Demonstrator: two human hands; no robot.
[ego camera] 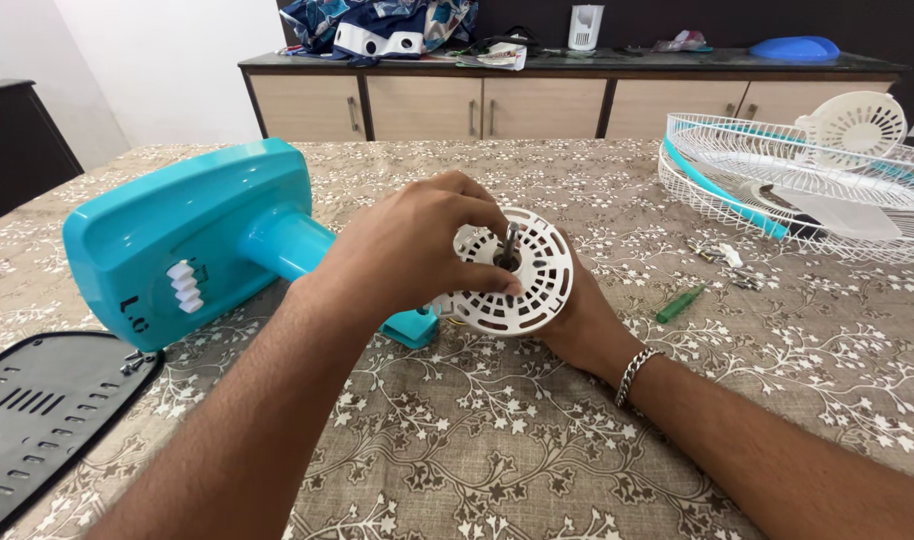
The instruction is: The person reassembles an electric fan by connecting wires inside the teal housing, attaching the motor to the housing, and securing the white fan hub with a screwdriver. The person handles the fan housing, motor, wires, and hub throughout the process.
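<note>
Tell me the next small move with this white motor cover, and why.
Probably ease the white vented motor cover straight off along the metal shaft. The left hand already pinches its face beside the shaft, the right hand cups it from behind, and the teal fan base lies on its side.

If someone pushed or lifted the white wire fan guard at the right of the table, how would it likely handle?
The white wire fan guard looks light for its size, being thin open wire. It would probably flex a little if gripped by one edge. Its shallow dish shape rests wide on the table, so it seems likelier to slide than tip, though the loose parts lying in it could shift.
</note>
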